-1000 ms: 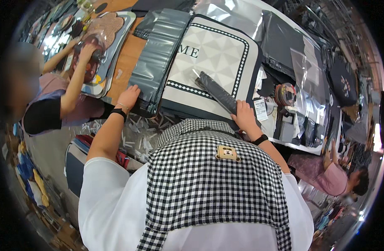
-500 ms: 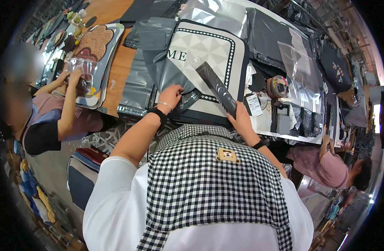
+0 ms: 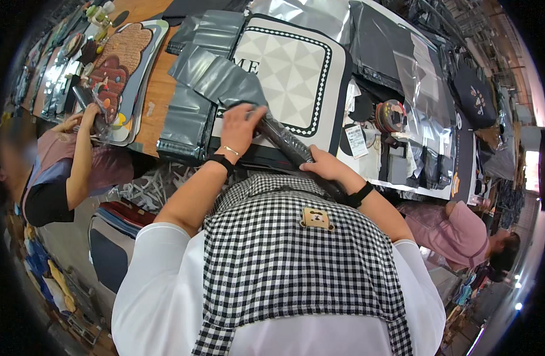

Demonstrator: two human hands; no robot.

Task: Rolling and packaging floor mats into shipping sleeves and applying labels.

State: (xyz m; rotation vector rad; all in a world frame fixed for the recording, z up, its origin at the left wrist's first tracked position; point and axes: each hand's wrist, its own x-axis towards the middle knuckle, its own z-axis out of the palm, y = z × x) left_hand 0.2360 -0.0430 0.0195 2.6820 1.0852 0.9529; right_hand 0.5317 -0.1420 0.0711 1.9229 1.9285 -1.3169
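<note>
A dark roll in clear plastic wrap [image 3: 284, 141] lies slantwise in front of me, its near end running down past my right wrist. My right hand [image 3: 324, 164] is closed round its near part. At the roll's far end, my left hand [image 3: 239, 126] grips the edge of a grey plastic mailing bag [image 3: 210, 74], its fingertips by the roll. The roll's tip meets the bag under that hand; how far inside it sits is hidden. Beneath them lies a cream and black floor mat [image 3: 284, 77] with a diamond border.
Stacked grey bags [image 3: 183, 127] lie left of the mat. To the right are round coasters [image 3: 391, 115], a white label [image 3: 356, 141] and clear plastic sheets [image 3: 412, 89]. One co-worker [image 3: 77, 154] handles a wrapped item at left; another person [image 3: 450, 231] is at right.
The roll's far end has come down and left to the bag's edge. My left hand has moved slightly up, and the bag now stretches away to the upper left.
</note>
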